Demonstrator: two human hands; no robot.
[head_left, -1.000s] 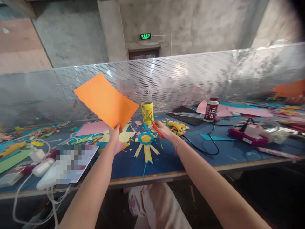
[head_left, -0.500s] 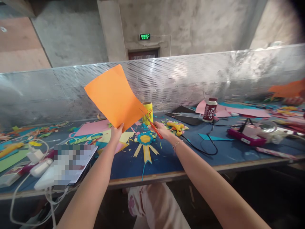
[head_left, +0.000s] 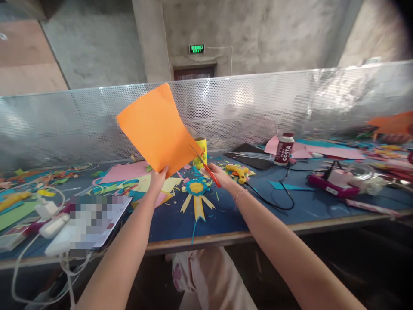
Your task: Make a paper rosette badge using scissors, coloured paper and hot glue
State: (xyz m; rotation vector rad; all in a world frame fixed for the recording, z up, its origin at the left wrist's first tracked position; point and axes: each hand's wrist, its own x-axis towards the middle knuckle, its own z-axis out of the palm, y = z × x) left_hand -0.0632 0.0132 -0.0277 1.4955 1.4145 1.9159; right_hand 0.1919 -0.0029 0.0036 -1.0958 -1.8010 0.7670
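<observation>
My left hand [head_left: 159, 177] pinches the lower edge of a sheet of orange paper [head_left: 158, 127], which stands raised and slightly curved above the table. Red-handled scissors [head_left: 211, 174] are gripped in my right hand [head_left: 221, 175], their blades pointing up and left at the sheet's right corner. Whether the blades are open on the paper I cannot tell. Below and between my hands lies a paper rosette [head_left: 196, 187] with a blue frilled rim, a yellow centre and pale ribbon tails. Behind the scissors a yellow roll [head_left: 200, 151] stands upright, partly covered by the sheet.
A yellow glue gun [head_left: 238, 173] with a black cord lies right of my right hand. Further right are a COSTA bottle [head_left: 284, 149] and a purple power strip [head_left: 332, 184]. At left, a tablet-like device [head_left: 111, 221] lies among white cables. Paper scraps litter the table [head_left: 226, 219].
The orange sheet has shifted slightly right and up, and its right corner bends a little more. Both hands have stayed nearly in place, holding the same things.
</observation>
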